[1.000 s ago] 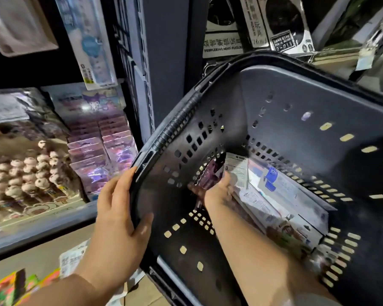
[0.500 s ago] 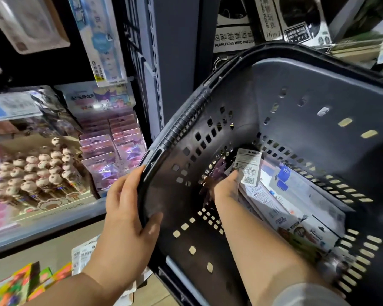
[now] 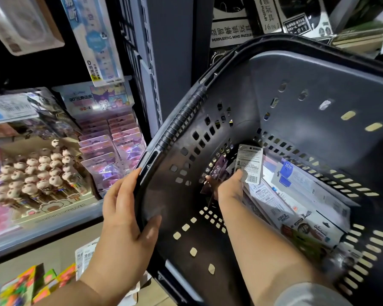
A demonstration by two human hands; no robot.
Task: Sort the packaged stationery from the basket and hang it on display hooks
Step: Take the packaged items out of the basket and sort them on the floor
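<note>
Inside, right hand (image 3: 229, 189) pinches a barcoded packet (image 3: 250, 162); left hand (image 3: 124, 218) grips the basket (image 3: 318, 69) rim.

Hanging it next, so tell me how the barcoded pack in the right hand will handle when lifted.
Pinched at its lower edge by the right hand, the barcoded pack stands upright, so probably fairly stiff. It looks thin and flat, so likely light. Held at one edge, it could pivot.
</note>
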